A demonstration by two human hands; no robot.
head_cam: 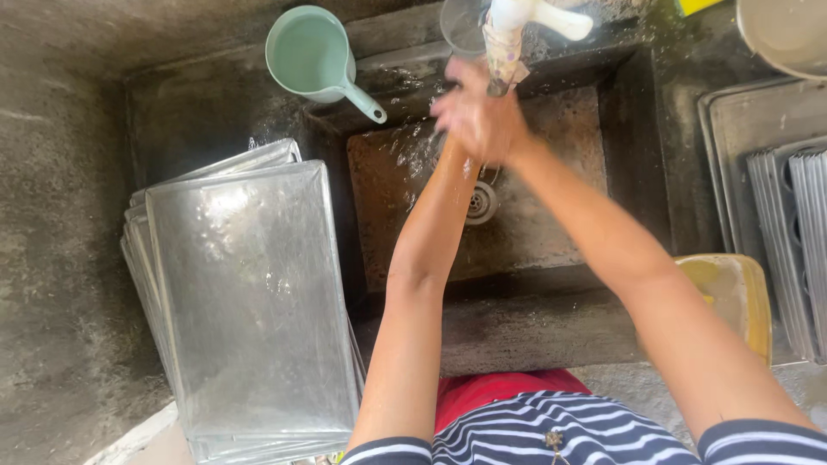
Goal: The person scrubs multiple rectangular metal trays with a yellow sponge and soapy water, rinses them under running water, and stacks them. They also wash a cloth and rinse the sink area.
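Concrete, dark and wet, forms the sink [551, 327] where a person rubs both hands together under a white tap [517, 26] with a cloth tied over its spout. The right hand [482, 120] lies over the left hand [452, 103], both blurred, palms pressed to each other and grasping nothing but one another; water splashes onto the rusty basin floor near the drain [481, 202]. Judging by the wet skin and spray, the rinse seems to be under way and not finished. Left of the basin, a stack of metal trays [250, 301] lies wet on the counter, with a pale green scoop [314, 56] on the ledge behind. More trays [788, 215] stand at the right, beside a yellow tub [732, 293].
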